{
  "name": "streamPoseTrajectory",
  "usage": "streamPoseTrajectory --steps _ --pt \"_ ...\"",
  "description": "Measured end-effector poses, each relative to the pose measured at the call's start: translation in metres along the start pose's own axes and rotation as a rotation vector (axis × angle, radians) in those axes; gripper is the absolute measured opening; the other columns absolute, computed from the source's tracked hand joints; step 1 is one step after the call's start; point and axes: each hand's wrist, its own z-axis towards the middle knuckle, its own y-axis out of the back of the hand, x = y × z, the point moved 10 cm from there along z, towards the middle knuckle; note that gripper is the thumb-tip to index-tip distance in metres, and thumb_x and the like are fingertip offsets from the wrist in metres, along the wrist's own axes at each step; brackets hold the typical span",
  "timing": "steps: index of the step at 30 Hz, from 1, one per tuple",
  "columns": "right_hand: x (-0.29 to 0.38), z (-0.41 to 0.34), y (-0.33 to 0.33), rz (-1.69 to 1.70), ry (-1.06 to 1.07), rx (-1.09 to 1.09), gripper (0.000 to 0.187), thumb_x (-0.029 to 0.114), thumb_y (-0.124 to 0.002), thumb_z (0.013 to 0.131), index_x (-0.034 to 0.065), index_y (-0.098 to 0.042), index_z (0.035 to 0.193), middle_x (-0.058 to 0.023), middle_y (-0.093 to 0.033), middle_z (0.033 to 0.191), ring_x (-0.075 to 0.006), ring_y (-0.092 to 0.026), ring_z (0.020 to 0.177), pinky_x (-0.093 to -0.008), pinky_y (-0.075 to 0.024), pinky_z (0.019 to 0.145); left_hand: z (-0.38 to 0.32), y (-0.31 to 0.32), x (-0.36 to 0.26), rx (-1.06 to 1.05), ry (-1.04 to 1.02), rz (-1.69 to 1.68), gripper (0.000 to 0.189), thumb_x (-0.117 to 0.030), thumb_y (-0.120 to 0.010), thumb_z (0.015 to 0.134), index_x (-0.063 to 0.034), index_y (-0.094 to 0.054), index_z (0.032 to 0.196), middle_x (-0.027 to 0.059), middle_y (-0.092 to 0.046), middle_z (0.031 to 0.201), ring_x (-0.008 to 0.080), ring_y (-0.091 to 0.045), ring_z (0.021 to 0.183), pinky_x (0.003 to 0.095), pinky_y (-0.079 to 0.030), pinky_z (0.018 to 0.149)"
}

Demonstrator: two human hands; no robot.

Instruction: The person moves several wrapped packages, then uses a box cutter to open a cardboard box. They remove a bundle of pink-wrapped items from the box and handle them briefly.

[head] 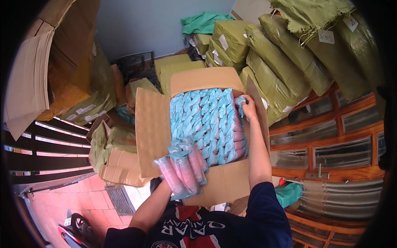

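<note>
An open cardboard box (154, 117) stands before me, with rows of wrapped pink packets in blue-ended plastic (201, 117) packed upright inside. My right hand (249, 107) is at the box's upper right inner edge, its fingers closed on the blue end of one packet (240, 102). Several pink packets in clear and blue wrap (183, 170) lie in a bundle over the box's near left corner. My left hand, mostly hidden under this bundle, supports it from below; a few fingertips (198, 147) show at its far side.
Green woven-wrapped parcels (229, 40) are piled behind the box and to the right. A large open carton (28, 74) stands at upper left above more parcels and flattened cardboard (124, 166). Wooden glazed doors (341, 152) are at right, a dark slatted gate (59, 148) at left.
</note>
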Motion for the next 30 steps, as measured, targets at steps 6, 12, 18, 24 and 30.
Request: streamPoseTrajectory --steps 6,12,18,24,30 --pt "0.133 -0.128 0.018 0.121 0.282 -0.004 0.023 -0.007 -0.058 0.099 -0.0009 -0.069 0.118 -0.02 -0.066 0.143 -0.0289 -0.061 0.137 -0.0369 -0.0434 0.117 -0.006 0.008 -0.014 -0.126 -0.109 0.237 0.032 -0.011 -0.05 0.114 -0.0025 -0.059 0.143 0.0131 -0.066 0.137 0.0237 -0.066 0.123 0.036 -0.053 0.114" --pt "0.24 -0.35 -0.07 -0.076 0.793 0.101 0.025 -0.008 -0.062 0.091 0.0052 -0.075 0.108 -0.0198 -0.059 0.156 -0.0407 -0.052 0.149 -0.0582 -0.0395 0.122 -0.002 0.003 -0.011 -0.062 -0.091 0.079 0.034 -0.026 -0.056 0.114 -0.0037 -0.062 0.139 0.0112 -0.068 0.135 0.0223 -0.068 0.121 0.0366 -0.056 0.107" --pt "0.234 -0.472 -0.147 -0.196 0.898 0.426 0.027 0.006 -0.074 0.085 0.0069 -0.077 0.113 -0.0169 -0.055 0.16 -0.0382 -0.046 0.154 -0.0719 -0.0302 0.123 -0.012 0.007 -0.015 -0.024 -0.099 0.016 0.031 -0.027 -0.058 0.113 -0.0045 -0.063 0.134 0.0106 -0.068 0.13 0.0225 -0.068 0.117 0.0372 -0.056 0.104" --pt "0.238 -0.485 -0.159 -0.211 0.678 0.675 0.042 0.009 -0.075 0.085 0.0008 -0.072 0.126 -0.0234 -0.043 0.166 -0.0357 -0.034 0.161 -0.0731 -0.0264 0.123 -0.032 0.012 -0.01 -0.023 -0.078 0.022 0.029 -0.028 -0.059 0.113 -0.0052 -0.063 0.13 0.01 -0.069 0.126 0.0226 -0.068 0.113 0.0378 -0.056 0.101" --pt "0.251 -0.492 -0.158 -0.377 0.633 0.634 0.026 0.012 -0.07 0.094 0.0038 -0.072 0.119 -0.0243 -0.048 0.157 -0.0364 -0.035 0.158 -0.0715 -0.0321 0.119 -0.041 0.012 -0.005 -0.018 -0.064 0.026 0.028 -0.03 -0.06 0.112 -0.006 -0.064 0.125 0.0094 -0.069 0.121 0.0227 -0.068 0.109 0.0384 -0.056 0.098"
